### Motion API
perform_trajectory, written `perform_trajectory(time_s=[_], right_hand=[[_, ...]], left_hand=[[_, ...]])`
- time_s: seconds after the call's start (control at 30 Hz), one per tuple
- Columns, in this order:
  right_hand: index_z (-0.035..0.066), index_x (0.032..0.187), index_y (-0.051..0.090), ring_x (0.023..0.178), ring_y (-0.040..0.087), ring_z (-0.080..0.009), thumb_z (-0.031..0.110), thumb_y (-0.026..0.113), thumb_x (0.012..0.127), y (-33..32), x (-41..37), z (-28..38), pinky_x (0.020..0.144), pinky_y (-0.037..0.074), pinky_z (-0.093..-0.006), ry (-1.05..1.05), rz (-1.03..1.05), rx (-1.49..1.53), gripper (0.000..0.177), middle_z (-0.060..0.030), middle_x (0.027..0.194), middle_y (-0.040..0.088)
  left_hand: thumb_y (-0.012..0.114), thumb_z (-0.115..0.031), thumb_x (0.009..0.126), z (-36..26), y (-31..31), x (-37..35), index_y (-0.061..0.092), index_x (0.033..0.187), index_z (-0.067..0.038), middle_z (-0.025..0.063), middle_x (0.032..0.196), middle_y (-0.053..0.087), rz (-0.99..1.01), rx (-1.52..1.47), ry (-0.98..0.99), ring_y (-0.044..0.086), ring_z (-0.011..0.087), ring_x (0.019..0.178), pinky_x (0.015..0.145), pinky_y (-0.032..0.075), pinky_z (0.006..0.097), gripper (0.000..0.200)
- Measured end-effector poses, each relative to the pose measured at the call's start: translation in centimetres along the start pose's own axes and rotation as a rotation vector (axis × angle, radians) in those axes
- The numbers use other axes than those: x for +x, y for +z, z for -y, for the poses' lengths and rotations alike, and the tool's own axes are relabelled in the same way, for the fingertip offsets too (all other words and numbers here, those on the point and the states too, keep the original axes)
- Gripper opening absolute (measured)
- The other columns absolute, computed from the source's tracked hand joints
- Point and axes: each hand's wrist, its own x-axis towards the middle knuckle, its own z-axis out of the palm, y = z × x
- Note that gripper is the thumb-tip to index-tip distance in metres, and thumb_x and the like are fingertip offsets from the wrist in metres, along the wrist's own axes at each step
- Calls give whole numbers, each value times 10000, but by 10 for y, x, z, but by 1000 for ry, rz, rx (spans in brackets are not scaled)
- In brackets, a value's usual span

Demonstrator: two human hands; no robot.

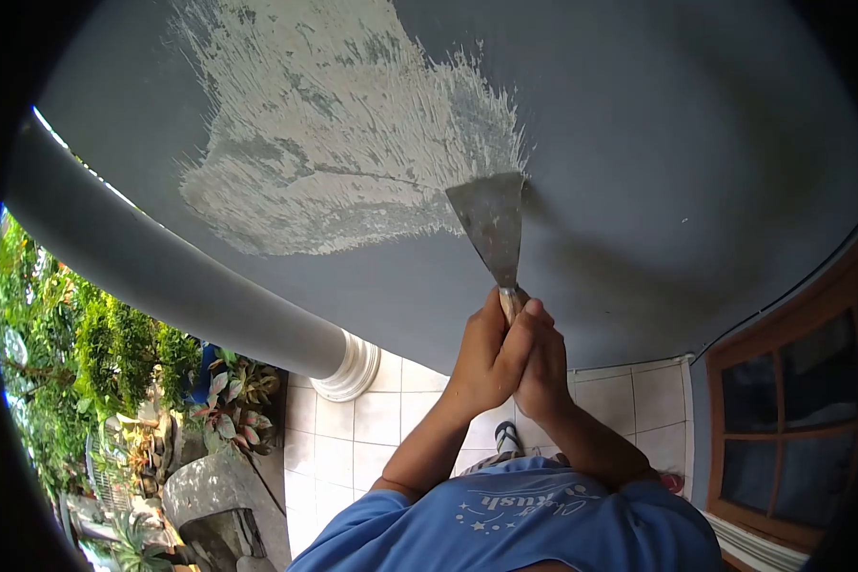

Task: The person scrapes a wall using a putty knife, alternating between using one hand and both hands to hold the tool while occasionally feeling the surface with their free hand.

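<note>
Together, both hands (481, 360) (543, 370) clasp a scraper (496, 224).

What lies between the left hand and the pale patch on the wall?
The scraper's blade, its edge at the pale patch, as the head view shows.

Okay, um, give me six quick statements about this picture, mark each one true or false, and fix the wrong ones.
1. The left hand and right hand both grip the scraper. True.
2. A rough pale patch covers part of the grey surface. True.
3. The scraper's blade is far from that patch. False: in this view its front edge meets the patch's lower right border.
4. The person's shirt is red. False: it is blue with pale printing.
5. A brown-framed window shows at the right of the picture. True.
6. The floor is grass. False: it has pale tiles.
</note>
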Motion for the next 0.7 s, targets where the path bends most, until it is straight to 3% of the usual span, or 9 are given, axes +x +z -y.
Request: perform_trajectory(time_s=[0.13, 0.33, 0.43, 0.53, 0.63, 0.7], right_hand=[[-54, 1206, 561, 1002, 623, -218, 192, 376, 1033, -8, 29, 6, 865, 477, -321, 67, 58, 278, 353, -168, 1060, 639], [-42, 1101, 571, 933, 593, -183, 205, 340, 1044, 5, -2, -12, 814, 473, -330, 77, -33, 143, 343, -120, 1009, 608], [-36, 1105, 561, 876, 586, -161, 220, 327, 1051, 2, 13, 4, 782, 476, -310, 83, 25, 221, 352, -98, 971, 600], [-29, 1113, 558, 859, 588, -154, 224, 320, 1053, -3, 13, 5, 769, 476, -296, 109, 79, 401, 353, -90, 969, 602], [-27, 1202, 552, 970, 575, -158, 226, 328, 1053, 7, -8, -1, 841, 466, -291, 162, -24, 268, 369, -101, 1045, 597], [-33, 1190, 552, 963, 578, -152, 220, 329, 1051, 6, 0, -4, 829, 468, -286, 132, -40, 244, 365, -96, 1034, 597]], left_hand=[[438, -280, 1029, -27, -2, 32, 541, 956, 18, 137, 849, 676, 11, 53, 89, 631, 174, 784, 744, 495, 295, 324], [461, -298, 1023, -10, -3, 6, 541, 969, 19, 139, 856, 674, 15, 125, -12, 645, 193, 835, 774, 492, 310, 331], [509, -302, 999, -31, -6, 23, 505, 970, 46, 188, 794, 662, 23, 136, 39, 676, 298, 764, 702, 504, 366, 349], [514, -309, 999, -36, -6, 26, 503, 950, 41, 194, 781, 653, 21, 152, 66, 668, 302, 741, 680, 494, 370, 355], [523, -315, 996, -20, -7, 6, 487, 916, 47, 208, 769, 640, 10, 130, 117, 656, 309, 713, 648, 483, 374, 373], [493, -308, 1014, -21, -5, 18, 530, 925, 34, 158, 813, 659, -1, 116, 103, 643, 222, 752, 697, 490, 326, 356]])
